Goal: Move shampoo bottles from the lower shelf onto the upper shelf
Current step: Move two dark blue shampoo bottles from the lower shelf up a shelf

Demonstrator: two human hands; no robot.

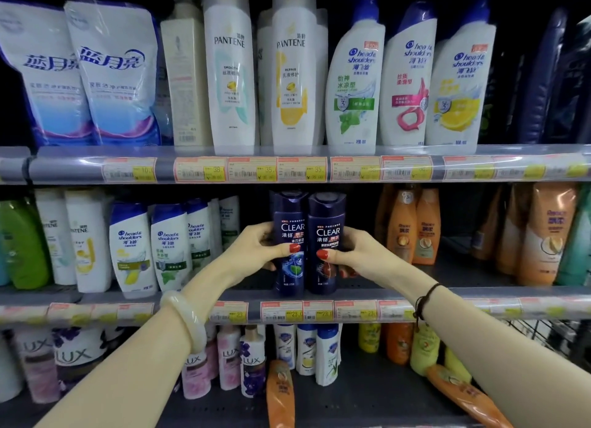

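Nearest, two bare forearms reach in, a smooth pale bangle (187, 319) on the left wrist and a thin dark cord (422, 301) on the right. The left hand (256, 251) is wrapped around the left Clear bottle (290, 242), thumb across its front; the right hand (355, 251) clasps the right Clear bottle (327, 245) the same way. Both bottles are glossy dark navy plastic, slim and upright, touching side by side, their bases at the front edge of the middle shelf (243, 295). Left of the grip stand white Head & Shoulders bottles (132, 248); right of it, orange bottles (412, 226). Above the grip, beyond the price-tag rail (300, 168), the upper shelf holds tall white Pantene bottles (230, 72) and soft refill pouches (112, 72).
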